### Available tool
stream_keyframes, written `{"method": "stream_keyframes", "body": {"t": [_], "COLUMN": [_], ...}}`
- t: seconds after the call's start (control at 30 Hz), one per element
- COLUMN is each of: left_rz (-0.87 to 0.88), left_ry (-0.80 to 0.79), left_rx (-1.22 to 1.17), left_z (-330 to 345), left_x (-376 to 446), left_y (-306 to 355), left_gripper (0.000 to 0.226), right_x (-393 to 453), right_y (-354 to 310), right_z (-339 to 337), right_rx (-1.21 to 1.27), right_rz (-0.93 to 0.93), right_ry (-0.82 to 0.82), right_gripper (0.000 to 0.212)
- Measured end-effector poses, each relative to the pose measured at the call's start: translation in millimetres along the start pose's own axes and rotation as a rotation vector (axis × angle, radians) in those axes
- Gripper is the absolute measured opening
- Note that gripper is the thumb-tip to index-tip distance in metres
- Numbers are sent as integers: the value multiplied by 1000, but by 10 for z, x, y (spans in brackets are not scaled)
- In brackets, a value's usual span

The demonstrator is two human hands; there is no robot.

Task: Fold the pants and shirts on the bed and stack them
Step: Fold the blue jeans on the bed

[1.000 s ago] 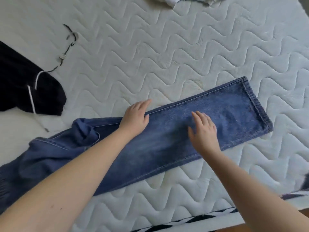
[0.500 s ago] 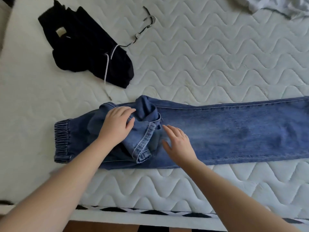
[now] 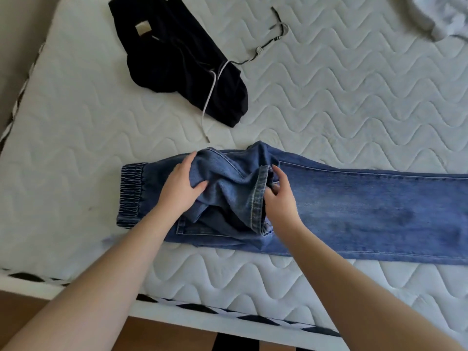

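Observation:
Blue jeans (image 3: pixel 354 211) lie lengthwise across the white quilted bed (image 3: pixel 329 102), elastic waistband at the left, legs running off the right edge of view. A bunched fold of denim sits over the seat area. My left hand (image 3: pixel 179 188) grips that bunched cloth near the waistband. My right hand (image 3: pixel 279 196) pinches the stitched edge of the same fold, just right of it. Folded black pants (image 3: pixel 177 59) with a white drawstring lie further back on the left.
A pale grey garment (image 3: pixel 440 16) is crumpled at the back right corner. A thin dark cord (image 3: pixel 268 41) lies beside the black pants. The mattress's near edge with black-and-white trim (image 3: pixel 202 310) runs below my arms, wooden floor under it.
The view has swung left from the jeans' leg hem to the waistband. Both hands went from lying flat on the leg to taking hold of the bunched denim near the seat.

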State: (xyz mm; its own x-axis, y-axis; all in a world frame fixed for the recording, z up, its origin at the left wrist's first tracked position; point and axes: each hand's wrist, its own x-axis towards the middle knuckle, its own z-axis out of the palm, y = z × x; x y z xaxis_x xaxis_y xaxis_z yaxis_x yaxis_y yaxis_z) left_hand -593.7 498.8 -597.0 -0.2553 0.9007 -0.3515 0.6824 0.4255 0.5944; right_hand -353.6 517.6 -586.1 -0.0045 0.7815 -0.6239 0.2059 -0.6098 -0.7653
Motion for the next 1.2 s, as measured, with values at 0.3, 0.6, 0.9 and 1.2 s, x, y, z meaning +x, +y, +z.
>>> {"method": "stream_keyframes", "body": {"t": [0.3, 0.6, 0.9, 1.2], "left_rz": [61, 190, 574, 641], "left_ry": [-56, -439, -746, -646], "left_rx": [-163, 315, -16, 52], "left_z": [102, 89, -283, -646], "left_x": [-53, -680, -1347, -1488], "left_y": [570, 1490, 2958, 3946], "left_gripper": [42, 90, 68, 10], "right_x": [-160, -1017, -2005, -2635], "right_y": [100, -403, -1111, -1135], "right_z": [-348, -1489, -2078, -2678], "right_rx": [-140, -236, -481, -455], "right_rz": [24, -219, -406, -243], "right_ry": [-48, 11, 58, 57], "right_gripper": [14, 22, 13, 18]}}
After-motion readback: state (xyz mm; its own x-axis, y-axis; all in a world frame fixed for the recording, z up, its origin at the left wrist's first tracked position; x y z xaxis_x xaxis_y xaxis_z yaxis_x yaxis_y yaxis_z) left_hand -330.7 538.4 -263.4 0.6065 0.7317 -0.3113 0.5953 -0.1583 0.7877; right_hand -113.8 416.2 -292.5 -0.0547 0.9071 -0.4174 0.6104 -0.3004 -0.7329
